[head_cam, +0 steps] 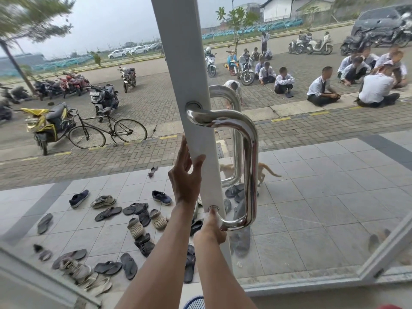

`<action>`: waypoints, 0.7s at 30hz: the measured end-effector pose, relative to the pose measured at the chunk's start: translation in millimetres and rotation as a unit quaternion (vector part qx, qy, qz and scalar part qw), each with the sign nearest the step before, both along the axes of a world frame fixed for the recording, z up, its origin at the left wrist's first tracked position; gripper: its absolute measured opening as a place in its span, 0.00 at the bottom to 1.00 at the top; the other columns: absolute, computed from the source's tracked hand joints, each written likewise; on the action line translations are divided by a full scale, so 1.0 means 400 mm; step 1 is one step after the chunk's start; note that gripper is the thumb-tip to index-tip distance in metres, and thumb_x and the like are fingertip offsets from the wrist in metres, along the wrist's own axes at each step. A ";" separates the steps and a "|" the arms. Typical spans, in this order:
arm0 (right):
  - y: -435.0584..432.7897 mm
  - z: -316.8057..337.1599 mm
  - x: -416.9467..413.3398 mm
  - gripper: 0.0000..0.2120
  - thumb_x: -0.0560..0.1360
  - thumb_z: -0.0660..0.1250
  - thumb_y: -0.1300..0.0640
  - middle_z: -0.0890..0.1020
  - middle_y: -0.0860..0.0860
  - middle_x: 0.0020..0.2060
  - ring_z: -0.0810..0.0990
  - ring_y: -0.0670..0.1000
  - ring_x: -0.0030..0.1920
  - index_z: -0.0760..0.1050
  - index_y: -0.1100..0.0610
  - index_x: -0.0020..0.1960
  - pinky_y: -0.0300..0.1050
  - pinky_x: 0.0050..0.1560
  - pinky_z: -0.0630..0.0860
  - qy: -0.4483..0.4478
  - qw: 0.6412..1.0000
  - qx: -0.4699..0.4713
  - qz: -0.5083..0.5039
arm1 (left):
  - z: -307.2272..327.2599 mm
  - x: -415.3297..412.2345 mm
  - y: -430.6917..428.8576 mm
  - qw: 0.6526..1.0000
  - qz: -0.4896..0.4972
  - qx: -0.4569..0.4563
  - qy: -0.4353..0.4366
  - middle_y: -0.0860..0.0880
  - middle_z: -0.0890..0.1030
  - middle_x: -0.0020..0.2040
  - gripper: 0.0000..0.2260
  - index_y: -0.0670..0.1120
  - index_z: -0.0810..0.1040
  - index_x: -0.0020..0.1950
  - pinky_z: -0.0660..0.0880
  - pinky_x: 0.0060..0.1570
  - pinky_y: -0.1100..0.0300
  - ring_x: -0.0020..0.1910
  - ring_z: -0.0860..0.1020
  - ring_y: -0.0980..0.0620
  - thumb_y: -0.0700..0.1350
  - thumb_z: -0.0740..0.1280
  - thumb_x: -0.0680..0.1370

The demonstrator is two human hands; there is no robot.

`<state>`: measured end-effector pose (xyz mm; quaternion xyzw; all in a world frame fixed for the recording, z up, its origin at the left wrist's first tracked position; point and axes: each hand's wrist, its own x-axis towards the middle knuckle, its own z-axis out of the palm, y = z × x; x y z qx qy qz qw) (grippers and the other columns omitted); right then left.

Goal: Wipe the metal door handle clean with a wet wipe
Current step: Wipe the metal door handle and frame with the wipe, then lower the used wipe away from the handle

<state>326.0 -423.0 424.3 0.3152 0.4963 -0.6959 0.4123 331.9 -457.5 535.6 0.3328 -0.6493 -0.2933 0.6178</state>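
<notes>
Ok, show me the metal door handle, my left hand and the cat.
metal door handle (250,166): head view, on the vertical bar.
left hand (185,181): head view, on the back of the hand gripping the door frame (189,63).
cat (263,170): head view, on its hindquarters.

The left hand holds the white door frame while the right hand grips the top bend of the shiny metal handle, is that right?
Not quite. The head view shows the right hand gripping the bottom end of the shiny curved metal door handle, not the top bend. The left hand does hold the white door frame.
</notes>
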 end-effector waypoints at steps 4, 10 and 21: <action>0.001 -0.012 -0.021 0.33 0.65 0.79 0.42 0.79 0.57 0.63 0.80 0.56 0.60 0.75 0.55 0.63 0.51 0.66 0.73 -0.032 0.998 -0.061 0.000 | -0.001 -0.002 -0.001 1.000 0.003 -0.003 -0.005 0.49 0.77 0.69 0.32 0.51 0.65 0.78 0.81 0.58 0.55 0.62 0.81 0.57 0.44 0.74 0.77; 0.044 -0.046 -0.023 0.20 0.66 0.78 0.67 0.83 0.59 0.44 0.80 0.47 0.32 0.77 0.67 0.55 0.34 0.28 0.77 0.004 0.971 -0.176 0.161 | -0.003 -0.002 -0.001 1.000 0.008 -0.006 -0.017 0.49 0.77 0.69 0.32 0.50 0.64 0.79 0.81 0.57 0.55 0.62 0.80 0.58 0.45 0.73 0.78; 0.132 -0.095 0.023 0.11 0.66 0.77 0.64 0.83 0.54 0.41 0.80 0.51 0.38 0.78 0.60 0.46 0.53 0.47 0.81 0.256 0.907 -0.042 0.331 | -0.198 0.155 0.042 0.976 0.095 0.137 -0.143 0.44 0.83 0.61 0.20 0.46 0.77 0.69 0.80 0.55 0.54 0.58 0.83 0.48 0.52 0.70 0.79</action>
